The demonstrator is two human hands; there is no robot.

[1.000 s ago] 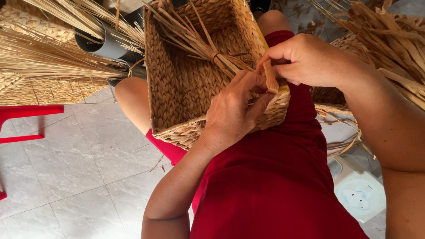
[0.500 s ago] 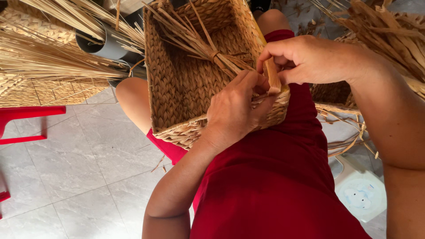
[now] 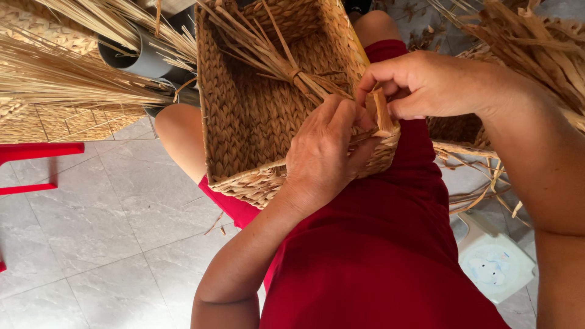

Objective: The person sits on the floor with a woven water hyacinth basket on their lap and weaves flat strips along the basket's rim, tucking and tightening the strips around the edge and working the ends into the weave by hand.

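Note:
A square woven straw basket [image 3: 256,122] rests on my lap against my red clothing. My left hand [image 3: 323,152] grips the basket's near rim at its right corner, fingers curled over the edge. Just to its right, my right hand [image 3: 426,82] pinches a flat straw strand [image 3: 381,113] that stands up from that rim. Inside the basket lies a tied bundle of loose straw [image 3: 274,55] fanning toward the far left corner.
Bundles of dry straw [image 3: 55,73] and a grey pipe [image 3: 143,52] lie at the upper left over another woven piece. More straw [image 3: 536,42] is piled at the upper right. A red stool edge [image 3: 36,152] and a white plastic item [image 3: 496,259] sit on the tiled floor.
My right hand has shifted slightly on the strand at the rim; my left hand stays clamped on the basket's corner. Little else differs.

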